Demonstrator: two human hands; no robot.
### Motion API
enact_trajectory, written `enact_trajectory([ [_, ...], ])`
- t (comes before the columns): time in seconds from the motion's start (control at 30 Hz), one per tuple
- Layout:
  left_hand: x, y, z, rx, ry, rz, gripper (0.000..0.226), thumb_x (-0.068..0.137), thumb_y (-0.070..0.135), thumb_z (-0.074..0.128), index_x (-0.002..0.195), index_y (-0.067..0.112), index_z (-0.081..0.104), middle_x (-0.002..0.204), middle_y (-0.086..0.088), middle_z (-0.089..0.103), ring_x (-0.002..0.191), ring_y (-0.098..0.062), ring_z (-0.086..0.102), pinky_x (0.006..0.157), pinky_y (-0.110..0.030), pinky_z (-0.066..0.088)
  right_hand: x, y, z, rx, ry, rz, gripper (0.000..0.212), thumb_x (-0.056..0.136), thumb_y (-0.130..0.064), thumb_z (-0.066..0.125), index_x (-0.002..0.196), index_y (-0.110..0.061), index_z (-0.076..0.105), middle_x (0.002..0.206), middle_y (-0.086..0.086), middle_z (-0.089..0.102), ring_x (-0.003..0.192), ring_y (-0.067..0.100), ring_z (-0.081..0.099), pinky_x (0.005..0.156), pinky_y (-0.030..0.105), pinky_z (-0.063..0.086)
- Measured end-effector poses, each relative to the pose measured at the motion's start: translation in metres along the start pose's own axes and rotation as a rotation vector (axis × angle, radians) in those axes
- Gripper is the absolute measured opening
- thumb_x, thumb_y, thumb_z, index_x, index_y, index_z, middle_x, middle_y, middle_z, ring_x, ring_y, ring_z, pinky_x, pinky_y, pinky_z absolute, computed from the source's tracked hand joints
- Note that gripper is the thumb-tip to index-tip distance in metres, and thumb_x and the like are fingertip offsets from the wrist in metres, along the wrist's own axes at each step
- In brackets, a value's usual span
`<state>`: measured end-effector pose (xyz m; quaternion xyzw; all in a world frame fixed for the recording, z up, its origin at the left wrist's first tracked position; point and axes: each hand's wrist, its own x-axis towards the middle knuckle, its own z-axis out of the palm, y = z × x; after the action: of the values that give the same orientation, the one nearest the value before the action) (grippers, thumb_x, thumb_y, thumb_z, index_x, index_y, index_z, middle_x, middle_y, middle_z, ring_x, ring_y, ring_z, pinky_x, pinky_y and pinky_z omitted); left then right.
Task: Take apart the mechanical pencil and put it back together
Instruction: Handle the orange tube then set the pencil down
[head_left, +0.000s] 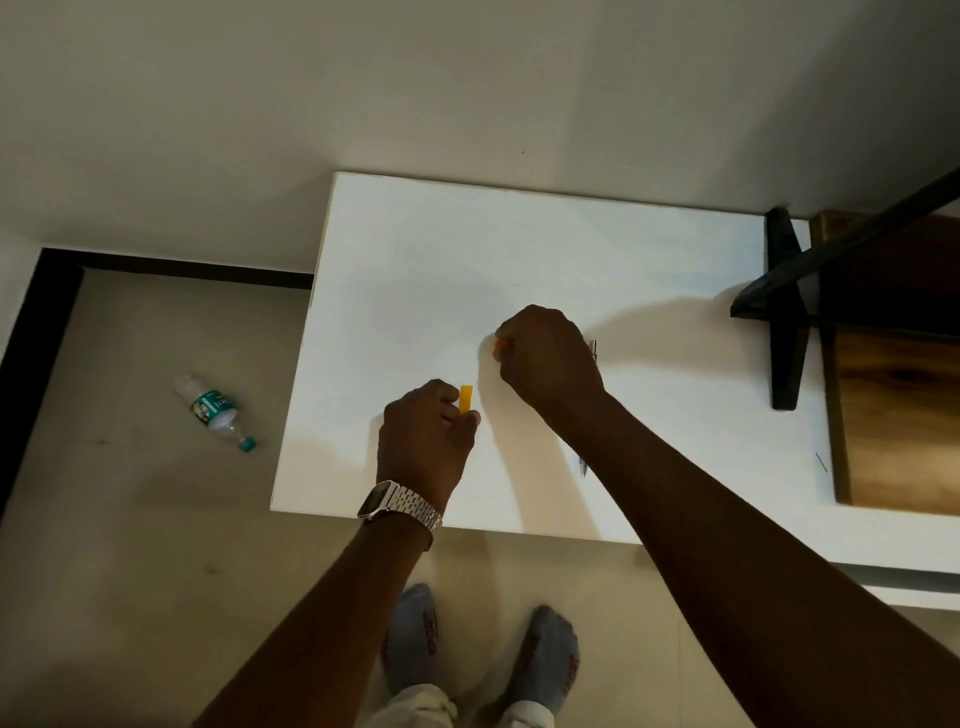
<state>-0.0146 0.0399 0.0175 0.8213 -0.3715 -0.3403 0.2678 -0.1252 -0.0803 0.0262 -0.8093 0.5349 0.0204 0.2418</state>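
Note:
Over the white table (519, 249), my left hand (423, 441) is closed around a yellow pencil barrel (466, 398), whose top end sticks up past my fingers. My right hand (545, 353) is a little further back and to the right, curled into a fist, with a small orange piece (498, 345) showing at its fingertips. A thin metal part (593, 349) pokes out behind the right hand, and another thin pointed part (583, 464) lies on the table, partly hidden by my right forearm. A steel watch (400, 506) is on my left wrist.
A plastic water bottle (215, 410) lies on the floor to the left of the table. A black frame (787, 312) and a wooden board (898, 395) stand at the table's right side. My socked feet (483, 654) are below the front edge.

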Motion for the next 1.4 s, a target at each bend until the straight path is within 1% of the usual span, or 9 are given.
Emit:
enact_trajectory([
  [0.2,-0.003,0.001,0.000,-0.047,0.055,0.006,0.011,0.075,0.019,0.079,0.085,0.018,0.075,0.075,0.002,0.073,0.073,-0.015,0.071,0.074,-0.037,0.060,0.001,0.001,-0.005,0.142,0.010,0.026,0.017,0.087,-0.005,0.063,0.094,-0.006,0.078,0.102,0.011,0.077,0.098,0.030,0.069,0.085,0.037,0.055],
  [0.37,-0.011,0.003,-0.003,-0.119,0.077,0.080,0.012,0.078,0.020,0.078,0.090,0.023,0.075,0.086,0.005,0.075,0.077,-0.008,0.071,0.076,-0.032,0.060,-0.013,0.004,-0.015,0.699,-0.055,0.133,0.004,0.078,-0.008,0.080,0.075,-0.009,0.082,0.076,0.008,0.080,0.075,0.026,0.076,0.072,0.036,0.057],
  [0.47,-0.017,0.005,-0.001,-0.142,0.090,0.097,0.012,0.081,0.023,0.077,0.092,0.026,0.074,0.087,0.012,0.076,0.077,-0.003,0.071,0.075,-0.028,0.060,-0.021,0.008,-0.016,0.826,-0.174,0.173,0.006,0.079,-0.010,0.078,0.076,-0.011,0.083,0.073,0.007,0.080,0.070,0.021,0.079,0.062,0.030,0.059],
  [0.53,-0.020,0.006,0.000,-0.127,0.110,0.127,0.013,0.082,0.025,0.077,0.095,0.024,0.075,0.088,0.011,0.076,0.078,-0.004,0.071,0.074,-0.029,0.060,-0.023,0.010,-0.018,0.845,-0.214,0.192,0.007,0.081,-0.012,0.078,0.077,-0.011,0.083,0.071,0.002,0.080,0.067,0.015,0.079,0.061,0.026,0.059],
  [0.7,-0.024,0.008,0.001,-0.131,0.141,0.190,0.017,0.083,0.024,0.079,0.100,0.019,0.077,0.091,0.007,0.077,0.079,-0.009,0.072,0.075,-0.032,0.061,-0.025,0.018,-0.026,0.854,-0.247,0.246,0.007,0.080,-0.014,0.080,0.080,-0.007,0.083,0.071,0.004,0.081,0.070,0.020,0.080,0.066,0.034,0.064],
  [0.87,-0.026,0.006,0.002,-0.191,0.114,0.241,0.022,0.083,0.020,0.081,0.104,0.013,0.078,0.092,0.004,0.077,0.080,-0.007,0.071,0.074,-0.009,0.056,-0.029,0.022,-0.034,0.845,-0.282,0.219,0.005,0.080,-0.004,0.081,0.085,-0.003,0.083,0.079,0.011,0.081,0.076,0.027,0.081,0.067,0.036,0.065],
  [1.07,-0.029,-0.001,0.005,-0.183,0.073,0.304,0.020,0.085,0.018,0.080,0.104,0.013,0.078,0.094,0.003,0.077,0.082,-0.009,0.072,0.074,-0.023,0.061,-0.028,0.024,-0.042,0.701,-0.335,0.178,0.005,0.078,0.003,0.081,0.083,0.003,0.081,0.079,0.018,0.080,0.066,0.021,0.079,0.060,0.031,0.065],
  [1.27,-0.028,-0.002,0.004,-0.354,-0.053,0.168,0.020,0.079,0.016,0.084,0.098,0.018,0.079,0.088,0.008,0.078,0.082,-0.010,0.073,0.072,-0.024,0.061,-0.028,0.030,-0.046,0.715,-0.378,0.175,0.007,0.077,0.002,0.082,0.084,0.003,0.081,0.080,0.019,0.080,0.074,0.030,0.081,0.061,0.033,0.066],
  [1.4,-0.026,-0.004,0.000,-0.375,-0.124,0.174,0.017,0.079,0.015,0.083,0.096,0.017,0.080,0.088,0.008,0.079,0.083,-0.010,0.074,0.070,-0.018,0.058,-0.031,0.034,-0.045,0.736,-0.438,0.176,0.007,0.077,0.003,0.081,0.084,0.002,0.081,0.080,0.018,0.081,0.071,0.029,0.080,0.062,0.035,0.067],
])
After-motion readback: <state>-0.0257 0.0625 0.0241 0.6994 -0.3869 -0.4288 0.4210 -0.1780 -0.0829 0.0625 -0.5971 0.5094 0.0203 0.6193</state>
